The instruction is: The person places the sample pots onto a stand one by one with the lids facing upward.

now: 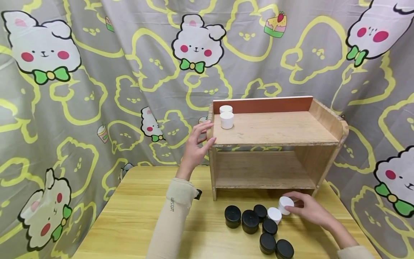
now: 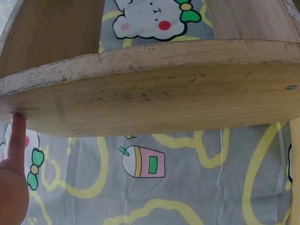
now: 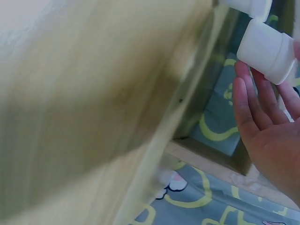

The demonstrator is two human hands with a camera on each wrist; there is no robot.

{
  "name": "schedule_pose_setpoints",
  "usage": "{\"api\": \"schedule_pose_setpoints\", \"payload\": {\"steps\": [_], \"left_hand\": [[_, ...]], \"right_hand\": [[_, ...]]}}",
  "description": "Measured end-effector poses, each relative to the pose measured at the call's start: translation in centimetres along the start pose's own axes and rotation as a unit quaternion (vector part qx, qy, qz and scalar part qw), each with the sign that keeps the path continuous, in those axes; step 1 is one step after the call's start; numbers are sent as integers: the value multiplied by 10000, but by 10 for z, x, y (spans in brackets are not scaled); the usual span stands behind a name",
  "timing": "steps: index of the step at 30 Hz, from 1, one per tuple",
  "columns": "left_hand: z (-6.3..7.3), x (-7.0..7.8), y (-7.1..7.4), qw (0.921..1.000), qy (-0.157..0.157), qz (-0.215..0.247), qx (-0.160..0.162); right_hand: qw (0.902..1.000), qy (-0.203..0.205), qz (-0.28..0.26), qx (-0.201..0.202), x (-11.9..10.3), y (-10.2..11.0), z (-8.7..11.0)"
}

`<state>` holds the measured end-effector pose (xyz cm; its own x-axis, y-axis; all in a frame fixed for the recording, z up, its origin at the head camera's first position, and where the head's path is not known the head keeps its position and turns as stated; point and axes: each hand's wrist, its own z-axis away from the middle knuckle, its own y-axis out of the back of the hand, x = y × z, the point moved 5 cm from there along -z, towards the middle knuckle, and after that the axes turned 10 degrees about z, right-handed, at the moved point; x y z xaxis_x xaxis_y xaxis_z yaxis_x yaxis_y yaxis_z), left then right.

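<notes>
My right hand pinches a white lidded jar between thumb and fingers, low over the table in front of the shelf. In the right wrist view the held jar is tilted, with a second white jar just above it. That second white jar stands among several black lidded jars. My left hand rests against the left side of the wooden shelf; in the left wrist view a fingertip touches its outer panel. Two more white jars stand at the left of the top board.
The shelf has a raised back strip, a right side panel and a lower board. It stands at the back of a yellow wooden table. Behind hangs a grey curtain with cartoon prints.
</notes>
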<state>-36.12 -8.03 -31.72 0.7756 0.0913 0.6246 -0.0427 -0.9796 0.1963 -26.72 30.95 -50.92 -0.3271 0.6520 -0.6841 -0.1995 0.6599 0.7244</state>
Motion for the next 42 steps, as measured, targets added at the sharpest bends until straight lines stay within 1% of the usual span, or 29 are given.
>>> {"api": "schedule_pose_setpoints", "payload": {"steps": [3,10,16,19,22,26,34,42], "left_hand": [[0,0,0,10000,7,11,-5],[1,0,0,10000,-25,56,-3],[-1,1,0,9999,-72,99,17],[-1,2,1,9999,-85,109,40],[-1,2,1,9999,-81,114,34],[0,2,1,9999,-67,119,6],[0,2,1,9999,-79,111,25],[0,1,1,9999,-76,90,6]], "right_hand": [[9999,119,-34,91,-7,5,3],[9980,448,187,399,-19,13,7],[9960,531,385,605,-35,21,4],[9951,455,473,733,-44,24,4],[9939,505,575,789,-53,25,4],[9916,676,656,885,-64,26,4],[9894,901,637,946,-91,29,3],[9852,1167,691,1052,-113,35,0]]}}
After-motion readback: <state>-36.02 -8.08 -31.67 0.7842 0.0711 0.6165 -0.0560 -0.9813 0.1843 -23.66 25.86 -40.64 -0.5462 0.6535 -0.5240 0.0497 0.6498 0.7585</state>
